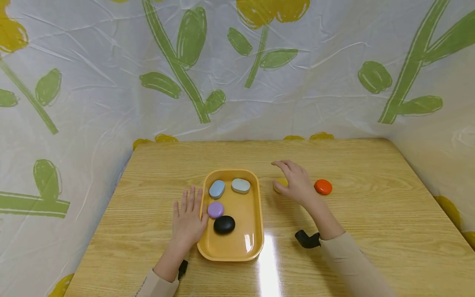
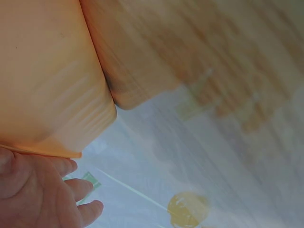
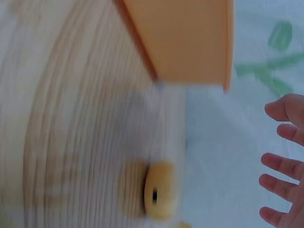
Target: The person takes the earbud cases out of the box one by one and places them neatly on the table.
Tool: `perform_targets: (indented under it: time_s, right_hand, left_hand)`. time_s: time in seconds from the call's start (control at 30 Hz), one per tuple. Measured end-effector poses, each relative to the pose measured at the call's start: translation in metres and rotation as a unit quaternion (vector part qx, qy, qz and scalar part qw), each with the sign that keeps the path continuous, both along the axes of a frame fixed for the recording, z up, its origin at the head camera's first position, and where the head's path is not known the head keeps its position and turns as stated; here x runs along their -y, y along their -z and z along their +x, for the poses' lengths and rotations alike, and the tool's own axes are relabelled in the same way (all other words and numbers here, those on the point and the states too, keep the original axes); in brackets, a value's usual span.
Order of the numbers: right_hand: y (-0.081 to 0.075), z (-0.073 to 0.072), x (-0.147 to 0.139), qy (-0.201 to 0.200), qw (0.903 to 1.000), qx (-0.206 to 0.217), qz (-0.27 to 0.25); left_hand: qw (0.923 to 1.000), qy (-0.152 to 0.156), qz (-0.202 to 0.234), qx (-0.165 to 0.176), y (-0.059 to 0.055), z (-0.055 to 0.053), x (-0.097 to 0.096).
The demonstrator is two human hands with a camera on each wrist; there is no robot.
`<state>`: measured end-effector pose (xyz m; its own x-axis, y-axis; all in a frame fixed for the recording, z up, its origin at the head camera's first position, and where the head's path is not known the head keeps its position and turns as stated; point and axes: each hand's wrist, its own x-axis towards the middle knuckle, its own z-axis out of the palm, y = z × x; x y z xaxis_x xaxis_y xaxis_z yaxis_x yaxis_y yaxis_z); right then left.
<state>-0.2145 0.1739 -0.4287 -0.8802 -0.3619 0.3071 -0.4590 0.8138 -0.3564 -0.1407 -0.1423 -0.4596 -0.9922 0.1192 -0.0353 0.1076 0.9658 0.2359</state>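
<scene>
My left hand (image 1: pixel 188 222) lies with straight fingers along the left side of an orange-yellow tray (image 1: pixel 261 210), touching its rim. Over the table to the right of the tray, my right hand (image 1: pixel 297 185) hovers with fingers apart, holding nothing. Partly hidden beneath it is a rounded yellow piece (image 1: pixel 281 181); in the right wrist view this yellow piece (image 3: pixel 161 190) lies on the wood, apart from the fingers. Inside the tray are a blue piece (image 1: pixel 217 189), a pale grey-blue piece (image 1: pixel 241 186), a purple round piece (image 1: pixel 215 210) and a black oval piece (image 1: pixel 224 225).
A red-orange round piece (image 1: pixel 323 187) lies on the wooden table (image 1: pixel 371 198), to the right of my right hand. White sheeting (image 1: pixel 315 95) printed with green leaves and yellow flowers hangs behind the table and at both sides. Glare crosses the table near the tray's lower right corner.
</scene>
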Motion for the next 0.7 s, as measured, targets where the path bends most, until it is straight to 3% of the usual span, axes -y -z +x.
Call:
perform_targets:
  time_s: [0.2,0.4,0.7]
  right_hand:
    - [0.002,0.004,0.048,-0.078,0.9967,-0.017,0.015]
    - [0.008,0.009,0.087,-0.15,0.9857,-0.029,0.072]
    - [0.02,0.013,0.125,-0.216,0.9634,0.025,0.157]
  left_hand:
    - [1.0,0.0,0.0,0.002,0.0,0.0,0.0]
    - [0.9999,-0.004,0.003,0.01,0.0,0.0,0.0]
    - [1.0,-0.002,-0.004,0.004,0.001,-0.001,-0.001]
